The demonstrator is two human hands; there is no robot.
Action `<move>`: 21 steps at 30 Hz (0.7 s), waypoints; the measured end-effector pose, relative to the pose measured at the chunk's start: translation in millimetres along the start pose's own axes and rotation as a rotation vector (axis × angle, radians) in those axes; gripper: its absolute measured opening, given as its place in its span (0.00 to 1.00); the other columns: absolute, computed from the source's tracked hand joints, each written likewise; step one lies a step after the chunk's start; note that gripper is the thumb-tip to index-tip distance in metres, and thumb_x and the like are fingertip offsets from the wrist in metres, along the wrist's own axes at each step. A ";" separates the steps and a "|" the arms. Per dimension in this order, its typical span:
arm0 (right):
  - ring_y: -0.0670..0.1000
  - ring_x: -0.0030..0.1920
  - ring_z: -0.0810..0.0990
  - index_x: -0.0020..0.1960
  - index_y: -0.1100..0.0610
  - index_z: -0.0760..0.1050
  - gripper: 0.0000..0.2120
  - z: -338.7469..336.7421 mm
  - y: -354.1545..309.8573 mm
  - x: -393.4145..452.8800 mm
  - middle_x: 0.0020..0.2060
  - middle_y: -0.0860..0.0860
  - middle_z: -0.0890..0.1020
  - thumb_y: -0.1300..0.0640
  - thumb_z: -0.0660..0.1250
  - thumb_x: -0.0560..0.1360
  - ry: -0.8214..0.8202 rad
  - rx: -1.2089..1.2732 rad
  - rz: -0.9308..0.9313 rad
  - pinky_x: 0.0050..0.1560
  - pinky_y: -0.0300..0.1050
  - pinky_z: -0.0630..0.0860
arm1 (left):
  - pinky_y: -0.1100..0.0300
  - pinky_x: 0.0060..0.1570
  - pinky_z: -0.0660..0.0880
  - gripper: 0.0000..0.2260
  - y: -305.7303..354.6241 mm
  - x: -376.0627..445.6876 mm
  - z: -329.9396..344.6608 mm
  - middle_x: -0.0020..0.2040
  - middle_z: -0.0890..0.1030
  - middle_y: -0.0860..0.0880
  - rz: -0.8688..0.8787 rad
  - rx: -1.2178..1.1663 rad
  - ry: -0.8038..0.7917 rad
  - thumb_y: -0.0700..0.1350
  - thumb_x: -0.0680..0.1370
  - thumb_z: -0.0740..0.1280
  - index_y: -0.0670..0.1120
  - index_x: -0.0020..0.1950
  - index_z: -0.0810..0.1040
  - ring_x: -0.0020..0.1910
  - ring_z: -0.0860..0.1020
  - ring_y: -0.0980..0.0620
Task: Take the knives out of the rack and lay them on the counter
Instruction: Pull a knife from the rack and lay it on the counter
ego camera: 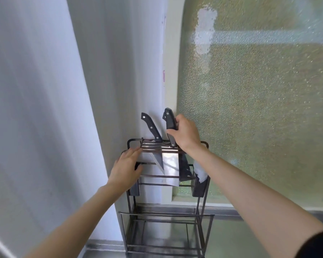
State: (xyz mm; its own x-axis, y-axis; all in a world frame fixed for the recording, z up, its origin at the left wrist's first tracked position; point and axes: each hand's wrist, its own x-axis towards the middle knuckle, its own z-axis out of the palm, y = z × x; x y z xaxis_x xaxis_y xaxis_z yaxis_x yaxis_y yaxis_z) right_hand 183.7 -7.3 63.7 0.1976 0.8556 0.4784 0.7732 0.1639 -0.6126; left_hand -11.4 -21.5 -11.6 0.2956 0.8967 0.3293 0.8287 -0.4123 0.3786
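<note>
Knives: two black riveted-handle steel blades sit in the dark wire rack (168, 176), frame centre. Right hand (185, 135) wrapped on the broad cleaver (170, 125) handle; left hand (126, 167) flat, bracing the rack. Likely heavy, rigid, sharp: lift by handle only.

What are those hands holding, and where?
The right hand grips the cleaver by its black handle. The left hand holds no knife; it steadies the rack.
</note>
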 end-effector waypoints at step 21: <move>0.52 0.41 0.76 0.52 0.61 0.72 0.14 -90.0 -62.1 38.6 0.34 0.46 0.75 0.61 0.71 0.69 0.021 0.199 -0.089 0.43 0.45 0.73 | 0.53 0.55 0.73 0.15 1.7 -8.6 -25.7 0.60 0.77 0.46 0.010 -0.065 0.075 0.41 0.76 0.60 0.45 0.62 0.73 0.54 0.76 0.44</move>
State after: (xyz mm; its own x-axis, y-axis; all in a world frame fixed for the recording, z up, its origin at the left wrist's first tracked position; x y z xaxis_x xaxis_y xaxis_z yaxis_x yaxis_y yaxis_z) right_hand 197.6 -28.7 176.8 0.1484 0.8232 0.5480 0.6541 0.3339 -0.6787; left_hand -24.8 -34.1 8.4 0.2654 0.8790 0.3961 0.7923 -0.4329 0.4298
